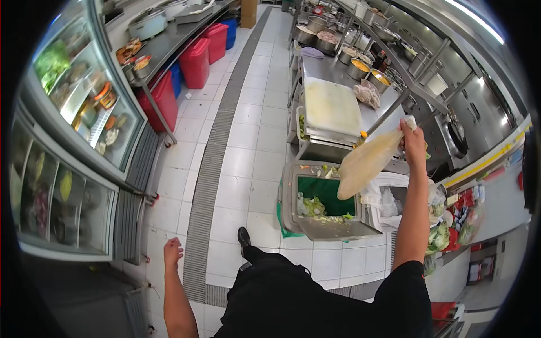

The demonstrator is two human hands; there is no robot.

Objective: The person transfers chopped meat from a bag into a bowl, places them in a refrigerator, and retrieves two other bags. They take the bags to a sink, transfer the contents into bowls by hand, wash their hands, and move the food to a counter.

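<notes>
My right hand (414, 141) is raised at the right and closed around the gathered white top of a pale yellowish bag (369, 160). The bag hangs down to the left, limp and wide at its lower end. Its contents, if any, cannot be made out. Just below and left of it stands a bin (288, 194) with a green liner and vegetable scraps inside. My left hand (173, 252) hangs low over the tiled floor, fingers loosely curled and holding nothing.
A white cutting board (332, 107) lies on the steel counter beyond the bin. A white container (389, 180) with clear plastic bags stands beside the bin. Glass-door fridges (73, 208) line the left, with red bins (195, 63) farther back. A drain grate (217, 135) runs along the floor.
</notes>
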